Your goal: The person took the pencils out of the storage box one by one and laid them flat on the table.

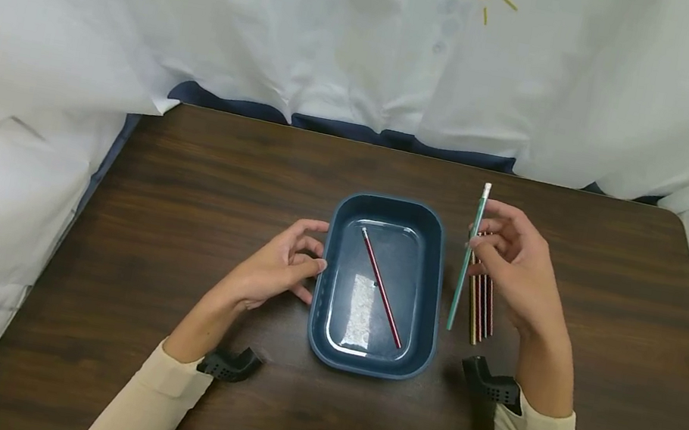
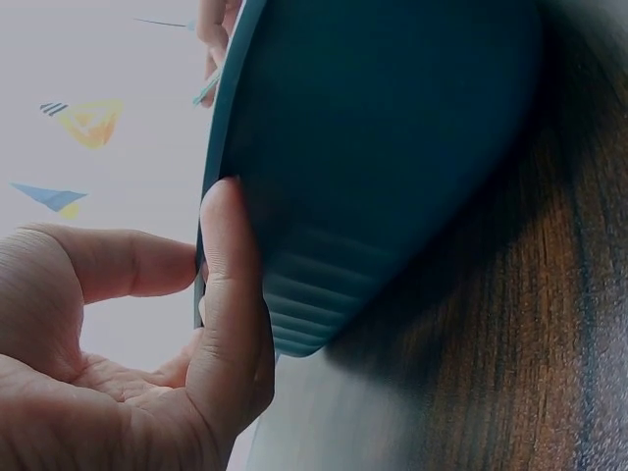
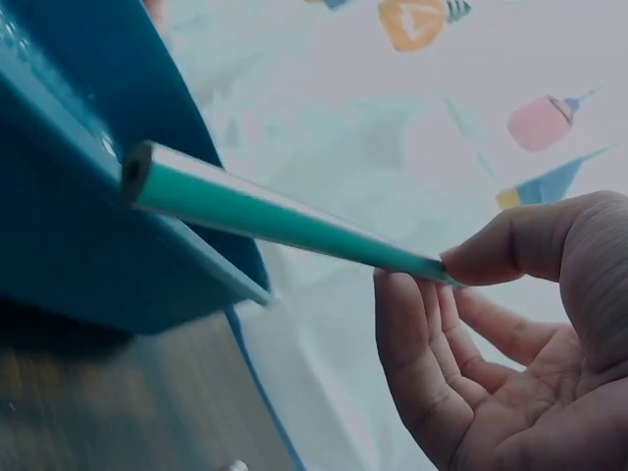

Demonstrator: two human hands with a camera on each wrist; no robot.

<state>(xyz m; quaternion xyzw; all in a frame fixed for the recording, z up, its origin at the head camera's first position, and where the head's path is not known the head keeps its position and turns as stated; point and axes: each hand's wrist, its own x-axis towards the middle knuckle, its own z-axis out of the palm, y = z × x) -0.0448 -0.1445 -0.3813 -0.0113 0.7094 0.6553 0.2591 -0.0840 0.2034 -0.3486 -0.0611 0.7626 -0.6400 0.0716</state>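
Note:
My right hand (image 1: pixel 510 256) pinches a green pencil (image 1: pixel 459 289) with a white eraser end between thumb and fingers, just right of the blue tray (image 1: pixel 315 317). In the right wrist view the same green pencil (image 3: pixel 265 216) points its flat, unsharpened end toward the tray wall (image 3: pixel 59 216). My left hand (image 1: pixel 280 265) holds the tray's left rim, thumb on one side and fingers on the other, as the left wrist view shows at the rim (image 2: pixel 218 128). A dark red pencil (image 1: pixel 382 287) lies slantwise inside the tray. Under my right hand, several pencils (image 1: pixel 480 308) lie side by side, partly hidden.
The dark wooden table (image 1: pixel 221 170) carries everything. White curtains (image 1: pixel 348 39) with printed shapes hang behind its far edge and at both sides. Black wrist bands (image 1: pixel 231 364) sit on both forearms.

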